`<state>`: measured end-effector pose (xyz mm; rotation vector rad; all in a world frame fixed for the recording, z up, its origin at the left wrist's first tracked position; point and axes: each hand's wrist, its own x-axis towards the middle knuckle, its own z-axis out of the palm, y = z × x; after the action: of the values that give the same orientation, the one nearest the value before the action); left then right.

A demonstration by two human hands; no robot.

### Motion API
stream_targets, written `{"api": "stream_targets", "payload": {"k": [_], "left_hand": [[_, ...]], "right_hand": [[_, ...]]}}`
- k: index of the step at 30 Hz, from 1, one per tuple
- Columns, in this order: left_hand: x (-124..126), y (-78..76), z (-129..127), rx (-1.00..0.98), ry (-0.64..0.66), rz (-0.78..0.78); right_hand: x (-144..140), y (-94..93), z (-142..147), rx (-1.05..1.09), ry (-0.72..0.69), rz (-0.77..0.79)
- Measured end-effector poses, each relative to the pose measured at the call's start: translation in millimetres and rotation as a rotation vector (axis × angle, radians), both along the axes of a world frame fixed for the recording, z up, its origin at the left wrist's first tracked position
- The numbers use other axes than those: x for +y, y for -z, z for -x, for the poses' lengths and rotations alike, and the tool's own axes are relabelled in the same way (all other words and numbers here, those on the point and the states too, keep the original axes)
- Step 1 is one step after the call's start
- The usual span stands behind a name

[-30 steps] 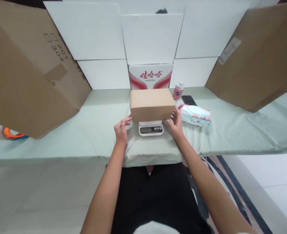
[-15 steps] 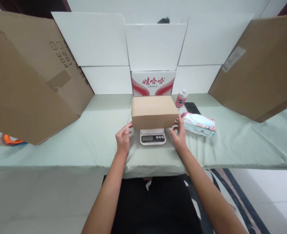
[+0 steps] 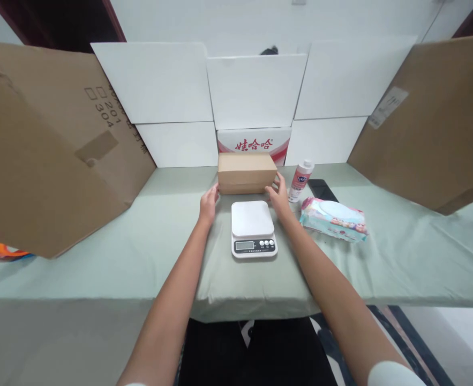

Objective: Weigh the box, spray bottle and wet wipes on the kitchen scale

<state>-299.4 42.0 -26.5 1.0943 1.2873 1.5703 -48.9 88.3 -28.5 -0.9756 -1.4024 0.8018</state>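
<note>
A brown cardboard box is gripped between my two hands behind a white kitchen scale. My left hand presses against the box's left end, with its far fingers partly hidden. At the right end, my right hand has its fingers and thumb around the front corner. The scale's weighing plate is bare, and its display and buttons face me. Whether the box touches the table or hangs just above it, I cannot tell.
Right of the box stand a pink-and-white bottle, a black flat object and a pack of wipes. White panels and a red-and-white carton line the back. Large cardboard sheets flank the green-covered table.
Both hands have carried the cardboard box off the scale and away from me, toward the carton at the back. The scale's plate is now uncovered. My view has shifted slightly.
</note>
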Motion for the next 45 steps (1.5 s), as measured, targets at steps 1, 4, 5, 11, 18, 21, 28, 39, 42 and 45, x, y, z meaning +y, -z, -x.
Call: {"api": "stream_targets", "payload": {"k": [1,4,5,11,18,21,28,39,42,45], "left_hand": [[6.2,6.5,0.8,0.014,0.0,0.012],[13.1,21.0,3.3,0.146,-0.037,-0.01],[12.4,23.4,3.8,0.212,-0.058,-0.025],[0.1,20.6,-0.4,0.512,-0.124,-0.175],[9.9,26.6,-1.2,0.636,-0.045,-0.151],[15.7,31.0,0.0,0.637,0.005,-0.095],[10.8,26.0,-3.0,0.805,0.073,-0.065],[16.6,36.2,-2.1,0.832,0.16,-0.071],[19.1,39.8,-0.7,0.849,0.171,-0.073],[17.7,39.8,-0.8,0.832,0.155,-0.069]], "right_hand": [[6.3,7.2,0.1,0.015,0.014,0.033],[11.5,22.3,-3.2,0.01,0.206,0.015],[10.2,24.8,-4.7,-0.015,0.282,-0.027],[2.7,29.1,-5.8,-0.143,0.281,-0.134],[2.6,32.5,-1.0,-0.097,0.082,-0.033],[2.0,30.6,-2.3,-0.108,0.018,0.03],[7.2,31.3,-7.2,-0.144,-0.095,0.036],[-27.0,-6.0,-6.8,-0.198,0.171,-0.312],[-32.4,-16.8,-18.1,-0.192,0.534,-0.402],[-17.8,-6.0,-31.4,-0.124,0.715,-0.299]]}}
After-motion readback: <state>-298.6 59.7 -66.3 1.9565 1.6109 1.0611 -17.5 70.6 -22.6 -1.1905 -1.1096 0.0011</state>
